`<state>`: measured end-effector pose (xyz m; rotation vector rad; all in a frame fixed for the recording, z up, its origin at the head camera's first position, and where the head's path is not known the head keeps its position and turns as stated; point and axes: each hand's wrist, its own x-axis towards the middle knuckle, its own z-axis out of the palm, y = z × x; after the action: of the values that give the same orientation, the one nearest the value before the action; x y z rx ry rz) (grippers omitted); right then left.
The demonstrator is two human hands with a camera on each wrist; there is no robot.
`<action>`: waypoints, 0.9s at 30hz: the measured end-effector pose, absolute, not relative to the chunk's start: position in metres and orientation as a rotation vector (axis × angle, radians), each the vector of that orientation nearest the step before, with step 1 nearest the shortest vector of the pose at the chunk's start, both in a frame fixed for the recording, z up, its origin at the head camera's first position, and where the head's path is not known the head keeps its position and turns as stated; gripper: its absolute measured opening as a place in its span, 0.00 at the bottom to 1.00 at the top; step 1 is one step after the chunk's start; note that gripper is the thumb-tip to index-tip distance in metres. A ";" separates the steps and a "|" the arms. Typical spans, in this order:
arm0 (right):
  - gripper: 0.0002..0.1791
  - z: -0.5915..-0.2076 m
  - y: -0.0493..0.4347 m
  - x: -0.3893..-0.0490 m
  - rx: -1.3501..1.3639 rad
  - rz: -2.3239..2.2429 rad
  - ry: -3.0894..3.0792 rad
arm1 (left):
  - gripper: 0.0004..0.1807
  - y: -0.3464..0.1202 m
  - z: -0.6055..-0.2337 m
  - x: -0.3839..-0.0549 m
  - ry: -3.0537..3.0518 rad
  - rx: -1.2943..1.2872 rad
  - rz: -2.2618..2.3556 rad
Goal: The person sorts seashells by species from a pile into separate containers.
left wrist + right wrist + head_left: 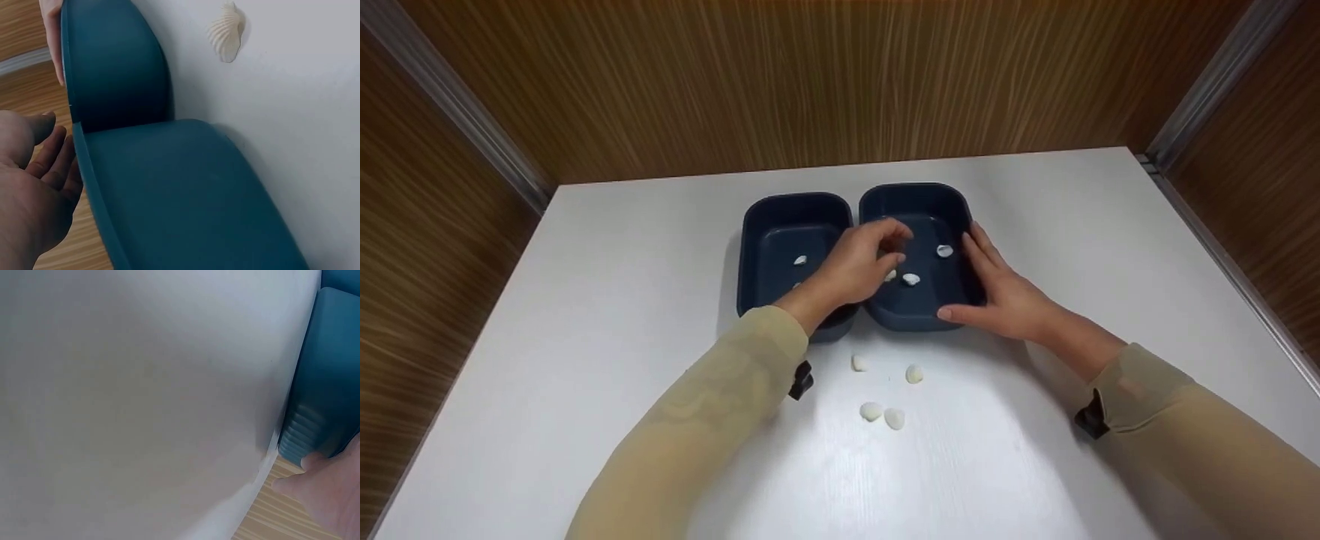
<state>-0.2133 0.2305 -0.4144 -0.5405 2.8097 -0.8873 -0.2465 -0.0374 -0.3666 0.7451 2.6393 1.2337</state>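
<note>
Two dark blue boxes stand side by side on the white table. My left hand (861, 259) reaches over the right box (915, 322), its fingers loosely bent and the thumb apart from them, with nothing visible between them. The right hand (1009, 296) rests against that box's right side, fingers fairly straight along the wall and thumb at the front corner. Inside the right box lie a white shell (944, 250), another shell (911, 279) and a third partly behind the left thumb. The left box (757, 281) has a small shell (800, 260); my left forearm hides part of it.
In front of the boxes, several pale shells lie on the table (607, 300), among them a shell (913, 373) and a ribbed shell (226, 34). Wood-grain panels (810, 82) enclose the table at the back and both sides.
</note>
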 end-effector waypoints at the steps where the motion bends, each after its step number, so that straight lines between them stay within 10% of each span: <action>1: 0.66 -0.414 0.231 -0.214 -0.540 -0.886 2.810 | 0.17 -0.039 -0.365 -0.245 2.638 0.749 1.242; 27: 0.67 -0.416 0.241 -0.219 -0.508 -0.838 2.836 | 0.15 -0.077 -0.369 -0.159 2.461 1.030 1.285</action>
<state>-0.2191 0.2411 -0.4160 -0.5081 2.8361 -0.8376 -0.1588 -0.0766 -0.3689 1.0297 2.4613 1.2854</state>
